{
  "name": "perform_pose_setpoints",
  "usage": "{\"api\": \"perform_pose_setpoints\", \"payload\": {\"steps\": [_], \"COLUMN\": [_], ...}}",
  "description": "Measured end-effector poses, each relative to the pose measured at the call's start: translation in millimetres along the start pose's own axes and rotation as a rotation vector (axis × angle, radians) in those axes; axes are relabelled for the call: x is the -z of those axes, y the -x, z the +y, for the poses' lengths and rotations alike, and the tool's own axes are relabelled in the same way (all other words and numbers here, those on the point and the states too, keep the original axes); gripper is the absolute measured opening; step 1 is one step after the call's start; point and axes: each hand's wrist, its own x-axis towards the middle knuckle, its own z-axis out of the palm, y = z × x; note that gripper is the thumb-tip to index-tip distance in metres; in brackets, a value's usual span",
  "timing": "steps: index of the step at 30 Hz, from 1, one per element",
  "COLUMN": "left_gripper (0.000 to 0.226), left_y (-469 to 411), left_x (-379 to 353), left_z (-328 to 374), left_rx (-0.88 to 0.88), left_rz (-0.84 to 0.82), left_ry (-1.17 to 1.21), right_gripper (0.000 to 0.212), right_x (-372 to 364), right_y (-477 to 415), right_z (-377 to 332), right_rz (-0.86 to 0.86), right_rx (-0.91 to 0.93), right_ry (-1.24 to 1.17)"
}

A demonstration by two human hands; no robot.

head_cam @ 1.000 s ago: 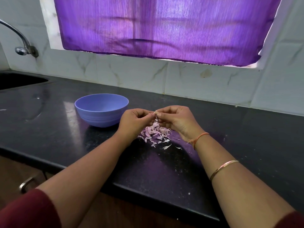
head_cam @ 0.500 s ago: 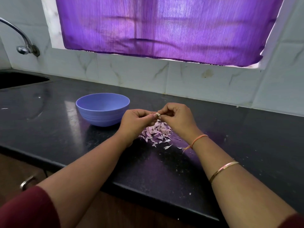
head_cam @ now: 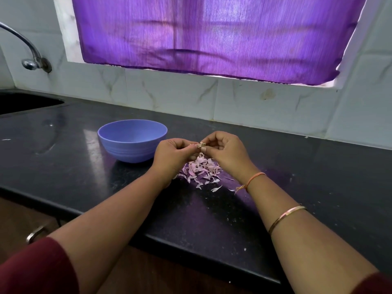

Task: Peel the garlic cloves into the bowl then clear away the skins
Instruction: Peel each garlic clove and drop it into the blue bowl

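Observation:
My left hand [head_cam: 172, 154] and my right hand [head_cam: 224, 153] meet above the black counter and pinch a small garlic clove [head_cam: 201, 144] between their fingertips. Most of the clove is hidden by my fingers. Directly below them lies a pile of pinkish garlic skins [head_cam: 201, 169], with a few loose flakes toward me. A blue-violet bowl [head_cam: 131, 141] stands just left of my left hand; its inside is not visible from here.
The black counter [head_cam: 212, 219] has a front edge close to me. A dark sink [head_cam: 25, 101] and a metal tap [head_cam: 31, 58] sit at the far left. White tiled wall and a purple curtain [head_cam: 212, 35] stand behind. A drawer handle [head_cam: 36, 233] shows below the counter.
Both hands have risen slightly over the skin pile while still working the clove; the view shifted a little. Bowl and skins have not moved.

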Motion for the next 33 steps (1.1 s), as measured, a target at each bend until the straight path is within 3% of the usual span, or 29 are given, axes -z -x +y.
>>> {"api": "perform_pose_setpoints", "payload": {"steps": [10, 16, 20, 22, 33], "left_gripper": [0.016, 0.022, 0.008, 0.012, 0.010], "left_y": [-4.0, -3.0, -2.7, -1.8, 0.8], "left_x": [0.9, -1.1, 0.4, 0.3, 0.6], "left_z": [-5.3, -4.0, -5.0, -5.1, -1.6], "left_rx": [0.006, -0.012, -0.033, -0.045, -0.046], "left_rz": [0.096, 0.104, 0.063, 0.041, 0.013], "left_ry": [-0.095, -0.051, -0.072, -0.060, -0.030], "right_gripper": [0.014, 0.008, 0.008, 0.008, 0.003], "right_x": [7.3, 6.8, 4.8, 3.9, 4.2], "right_y": [-2.3, -1.1, 0.3, 0.8, 1.8], "right_z": [-3.9, -0.7, -0.6, -0.3, -1.1], "right_rz": [0.101, 0.096, 0.076, 0.053, 0.040], "right_rx": [-0.154, -0.163, -0.118, -0.092, -0.034], "right_ry": [-0.511, -0.296, -0.219, -0.178, -0.094]}}
